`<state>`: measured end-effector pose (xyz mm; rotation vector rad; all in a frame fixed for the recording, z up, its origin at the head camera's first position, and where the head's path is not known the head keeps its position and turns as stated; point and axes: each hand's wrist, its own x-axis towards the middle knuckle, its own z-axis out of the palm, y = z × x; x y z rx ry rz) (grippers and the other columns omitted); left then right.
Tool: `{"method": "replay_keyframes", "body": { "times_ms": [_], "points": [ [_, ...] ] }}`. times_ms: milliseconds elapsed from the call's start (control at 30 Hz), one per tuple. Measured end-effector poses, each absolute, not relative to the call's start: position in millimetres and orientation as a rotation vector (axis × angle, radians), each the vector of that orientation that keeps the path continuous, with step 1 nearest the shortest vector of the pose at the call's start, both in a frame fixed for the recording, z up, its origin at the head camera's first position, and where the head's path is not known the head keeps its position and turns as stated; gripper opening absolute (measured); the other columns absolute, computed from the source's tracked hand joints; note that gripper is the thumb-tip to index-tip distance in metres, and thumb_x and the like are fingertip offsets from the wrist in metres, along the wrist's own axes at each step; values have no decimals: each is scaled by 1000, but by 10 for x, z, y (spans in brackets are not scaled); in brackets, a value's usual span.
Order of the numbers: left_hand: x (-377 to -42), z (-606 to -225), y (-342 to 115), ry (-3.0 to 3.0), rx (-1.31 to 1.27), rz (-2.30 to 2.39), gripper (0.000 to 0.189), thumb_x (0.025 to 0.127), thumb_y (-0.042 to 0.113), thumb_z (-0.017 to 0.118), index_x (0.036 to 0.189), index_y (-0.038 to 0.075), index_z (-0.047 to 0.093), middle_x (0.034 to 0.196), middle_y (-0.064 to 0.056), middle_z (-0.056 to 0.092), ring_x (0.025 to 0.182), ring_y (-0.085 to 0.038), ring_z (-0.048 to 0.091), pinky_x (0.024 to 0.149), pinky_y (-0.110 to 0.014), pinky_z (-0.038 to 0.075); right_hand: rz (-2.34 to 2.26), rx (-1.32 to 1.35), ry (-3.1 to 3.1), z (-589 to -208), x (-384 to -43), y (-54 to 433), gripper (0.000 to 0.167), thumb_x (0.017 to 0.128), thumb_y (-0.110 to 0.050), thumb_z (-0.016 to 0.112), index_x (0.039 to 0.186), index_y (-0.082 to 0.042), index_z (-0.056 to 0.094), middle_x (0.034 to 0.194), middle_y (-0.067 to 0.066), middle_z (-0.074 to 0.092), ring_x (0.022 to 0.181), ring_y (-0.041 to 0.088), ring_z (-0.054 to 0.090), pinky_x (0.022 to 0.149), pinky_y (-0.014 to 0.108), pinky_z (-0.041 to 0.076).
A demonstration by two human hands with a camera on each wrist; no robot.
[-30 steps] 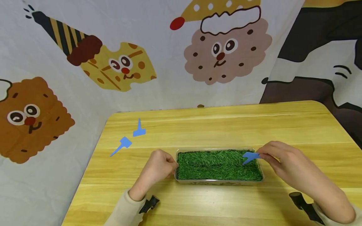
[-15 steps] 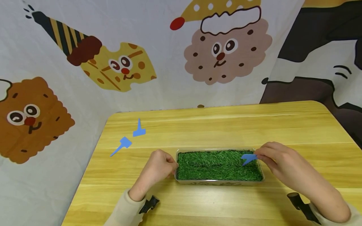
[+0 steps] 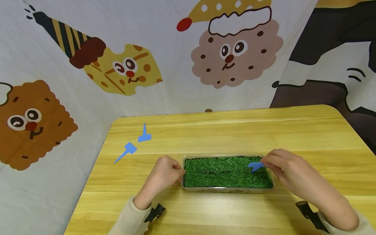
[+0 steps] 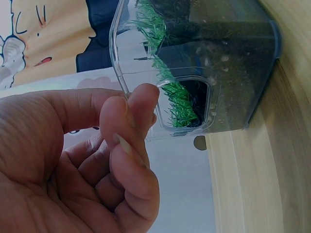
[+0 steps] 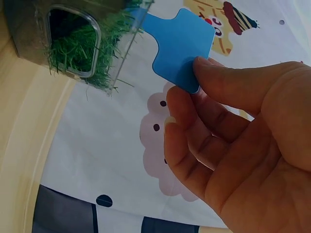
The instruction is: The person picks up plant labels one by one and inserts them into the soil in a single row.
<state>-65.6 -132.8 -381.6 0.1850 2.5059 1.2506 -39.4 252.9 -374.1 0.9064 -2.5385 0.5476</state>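
Observation:
A clear plastic box [image 3: 224,189] holds green artificial grass [image 3: 217,164], with a dark furrow running along its middle. My left hand [image 3: 164,171] pinches the box's left rim between thumb and fingertips. In the left wrist view soil shows through the clear wall [image 4: 233,63] beside my curled fingers. My right hand [image 3: 293,173] pinches the broad head of a blue T-shaped plant label [image 5: 182,48] at the box's right end. The label's stem points down towards the furrow, and its tip is hidden by grass in the right wrist view.
Two more blue plant labels, one [image 3: 145,134] behind the other [image 3: 127,151], lie on the wooden table [image 3: 205,137] to the back left. A white cloth printed with cartoon cookies [image 3: 236,55] hangs behind the table.
My right hand has moved slightly left and down with the blue plant label, bringing it lower over the grass. The left hand and box have stayed put.

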Motion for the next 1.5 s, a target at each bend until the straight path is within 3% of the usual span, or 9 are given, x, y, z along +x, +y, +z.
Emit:
{"method": "replay_keyframes", "body": {
  "times_ms": [233, 500, 733, 1033, 1333, 1400, 1433, 1500],
  "points": [
    [-650, -3812, -1326, 2504, 183, 1250, 32, 94, 2, 71, 63, 9, 74, 61, -10, 70, 43, -10, 49, 41, -19, 30, 525, 960, -2534, -3769, -407, 2493, 45, 64, 14, 89, 98, -12, 78, 97, -5, 70, 82, 15, 67, 70, 26, 56],
    [-648, -3808, -1329, 2502, 183, 1255, 33, 94, 2, 71, 63, 9, 73, 60, -11, 69, 42, -9, 45, 41, -19, 28, 526, 979, -2503, -3801, -429, 2438, 46, 60, 15, 89, 97, -10, 78, 96, -3, 70, 82, 16, 66, 70, 23, 54],
    [-648, -3808, -1334, 2498, 175, 1258, 33, 94, 1, 71, 63, 9, 73, 60, -11, 69, 42, -9, 46, 41, -19, 28, 511, 978, -2497, -3813, -435, 2419, 46, 59, 16, 90, 96, -8, 78, 94, -2, 71, 82, 17, 66, 68, 30, 58],
    [-647, -3806, -1338, 2495, 179, 1265, 33, 94, 1, 71, 62, 9, 73, 61, -11, 69, 42, -9, 46, 40, -19, 28, 505, 1010, -2474, -3818, -442, 2392, 46, 59, 20, 86, 94, -8, 78, 93, -2, 71, 82, 17, 65, 69, 30, 56],
    [-650, -3804, -1326, 2489, 183, 1271, 34, 95, 2, 70, 62, 9, 73, 59, -12, 68, 40, -9, 41, 40, -20, 27, 501, 974, -2495, -3812, -436, 2396, 43, 60, 14, 89, 95, -9, 79, 92, 0, 71, 80, 19, 66, 64, 36, 58],
    [-650, -3803, -1324, 2490, 186, 1272, 34, 95, 2, 70, 62, 9, 73, 59, -12, 68, 41, -9, 42, 41, -20, 27, 509, 967, -2492, -3820, -439, 2409, 11, 87, -5, 84, 96, -9, 79, 92, -1, 71, 79, 18, 66, 63, 36, 58],
    [-650, -3803, -1324, 2489, 188, 1273, 33, 95, 2, 70, 62, 9, 73, 59, -12, 68, 41, -9, 42, 41, -20, 27, 512, 965, -2489, -3822, -442, 2414, 7, 98, -16, 76, 96, -10, 79, 92, -2, 71, 79, 18, 66, 63, 35, 58],
    [-651, -3803, -1324, 2487, 190, 1274, 33, 95, 2, 70, 62, 9, 73, 59, -12, 68, 41, -9, 44, 41, -20, 27, 519, 970, -2474, -3826, -451, 2426, 41, 112, -35, 52, 96, -10, 80, 92, -2, 71, 78, 18, 66, 62, 35, 58]
  ]
}}
